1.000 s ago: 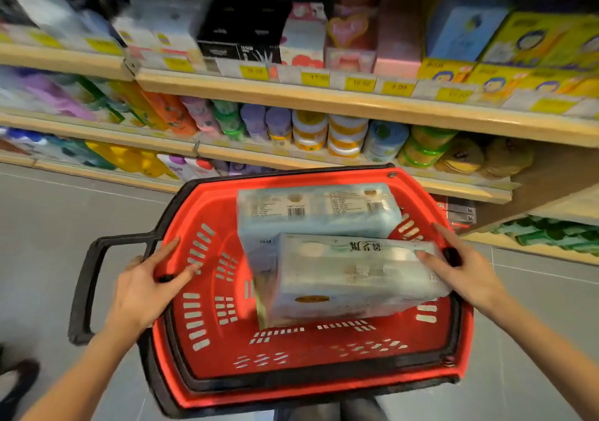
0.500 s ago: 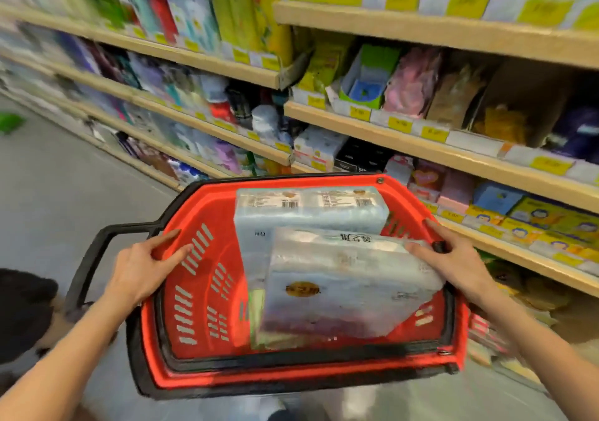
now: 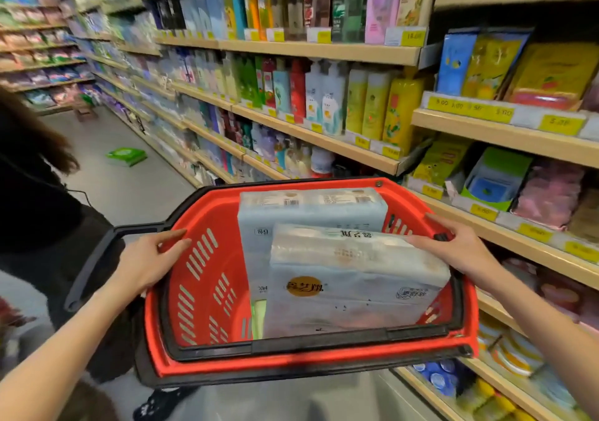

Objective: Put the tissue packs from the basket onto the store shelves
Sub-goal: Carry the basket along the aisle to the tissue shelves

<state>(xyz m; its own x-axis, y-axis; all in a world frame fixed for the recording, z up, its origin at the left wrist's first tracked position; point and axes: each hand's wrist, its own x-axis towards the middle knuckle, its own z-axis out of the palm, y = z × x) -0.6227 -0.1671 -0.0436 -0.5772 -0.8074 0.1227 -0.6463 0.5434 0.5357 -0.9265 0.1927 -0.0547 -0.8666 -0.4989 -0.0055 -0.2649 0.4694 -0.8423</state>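
Both grips are clamped on the basket: the left hand on its left rim, the right hand on its right rim, touching the near tissue pack. That pack leans inside the basket, its long axis running rim to rim, closest to the right hand. A second tissue pack lies behind it, and shelves stand beyond the basket.

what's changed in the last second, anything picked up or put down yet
Nothing taken or let go. The person has turned with the basket: a second ago it faced low shelves of tubs, now shelves of tall bottles along an aisle. The left hand and right hand still grip its rim, and the front tissue pack still leans on the back tissue pack.
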